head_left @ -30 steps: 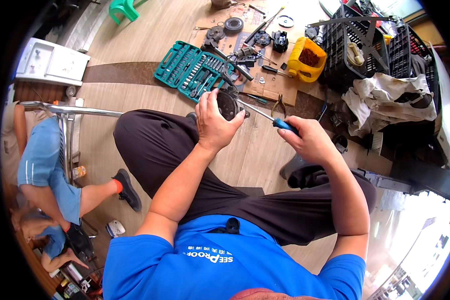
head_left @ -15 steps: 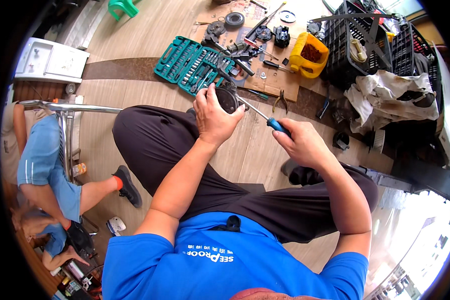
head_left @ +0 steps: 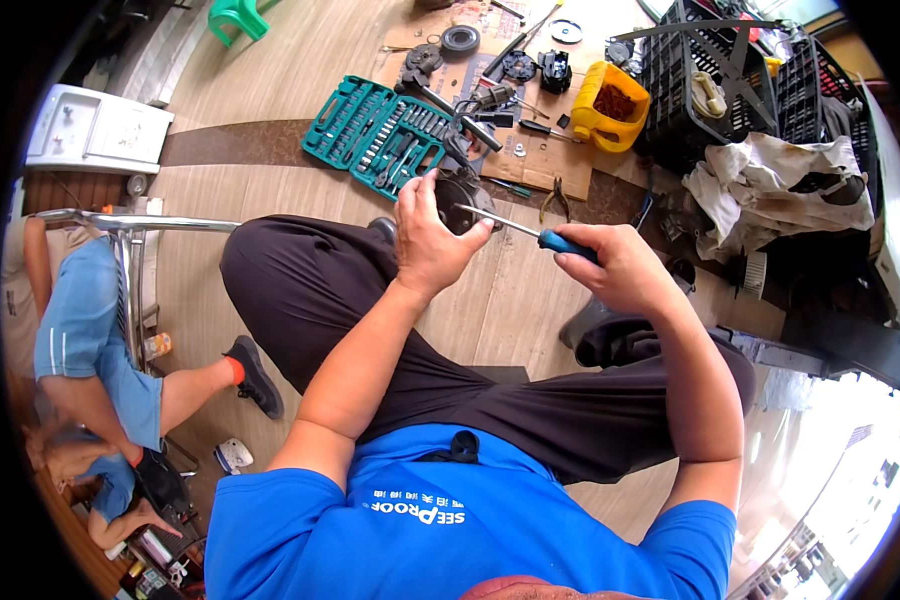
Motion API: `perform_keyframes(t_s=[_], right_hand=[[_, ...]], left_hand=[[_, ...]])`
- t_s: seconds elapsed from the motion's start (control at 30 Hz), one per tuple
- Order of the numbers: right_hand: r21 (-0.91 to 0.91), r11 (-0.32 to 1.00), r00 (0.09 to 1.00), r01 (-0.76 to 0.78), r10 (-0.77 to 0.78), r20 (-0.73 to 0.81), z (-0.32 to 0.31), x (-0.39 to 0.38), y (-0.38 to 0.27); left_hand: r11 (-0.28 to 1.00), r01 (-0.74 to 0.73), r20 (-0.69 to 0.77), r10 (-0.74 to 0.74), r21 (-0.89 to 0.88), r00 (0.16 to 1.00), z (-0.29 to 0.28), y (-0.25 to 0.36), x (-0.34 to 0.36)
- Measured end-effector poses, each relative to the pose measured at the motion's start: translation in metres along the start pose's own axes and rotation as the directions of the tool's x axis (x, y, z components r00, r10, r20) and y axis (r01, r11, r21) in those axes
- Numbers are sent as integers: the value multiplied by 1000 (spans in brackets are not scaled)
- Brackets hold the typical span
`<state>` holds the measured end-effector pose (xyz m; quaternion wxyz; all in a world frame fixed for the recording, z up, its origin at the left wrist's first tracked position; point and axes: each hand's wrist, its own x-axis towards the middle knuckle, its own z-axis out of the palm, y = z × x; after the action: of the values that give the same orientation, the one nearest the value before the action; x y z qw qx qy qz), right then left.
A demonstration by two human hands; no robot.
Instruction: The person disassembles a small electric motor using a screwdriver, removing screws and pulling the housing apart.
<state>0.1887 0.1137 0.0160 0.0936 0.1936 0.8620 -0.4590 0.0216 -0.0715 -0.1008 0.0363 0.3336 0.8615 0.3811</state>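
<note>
My left hand grips a dark round metal part, its fingers at the left side and thumb along the lower edge. My right hand is closed on a blue-handled screwdriver, whose thin steel shaft reaches leftward onto the face of the round part; the exact spot of the tip is too small to tell. Just beyond my hands lie an open teal socket set and pliers with dark handles, near assorted tools and parts on cardboard.
A yellow container, black crates and soiled cloth crowd the upper right. A green stool and white appliance are at the upper left. Another person's leg and metal chair frame are at the left.
The screwdriver handle dipped a little, then rose again, and its shaft now lies flatter across the round part. My left hand and the part have shifted only slightly.
</note>
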Motion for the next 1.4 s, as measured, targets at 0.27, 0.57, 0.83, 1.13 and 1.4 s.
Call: perform_keyframes(t_s=[0.27, 0.57, 0.83, 1.13, 1.4], right_hand=[[109, 983, 942, -146, 172, -287, 10, 5, 15], [677, 722, 921, -141, 347, -178, 73, 35, 37], [952, 278, 953, -128, 299, 41, 87, 25, 45], [897, 400, 962, -188, 258, 86, 74, 36, 86], [917, 341, 968, -208, 206, 143, 94, 41, 124]], left_hand=[[999, -10, -18, 11, 42, 1000, 0, 3, 1], [996, -85, 72, 85, -3, 994, 2, 35, -13], [998, -31, 208, 17, 63, 978, 6, 50, -28], [871, 349, 326, -237, -346, 915, 16, 23, -32], [585, 659, 533, -406, -472, 742, 35, 10, -38]])
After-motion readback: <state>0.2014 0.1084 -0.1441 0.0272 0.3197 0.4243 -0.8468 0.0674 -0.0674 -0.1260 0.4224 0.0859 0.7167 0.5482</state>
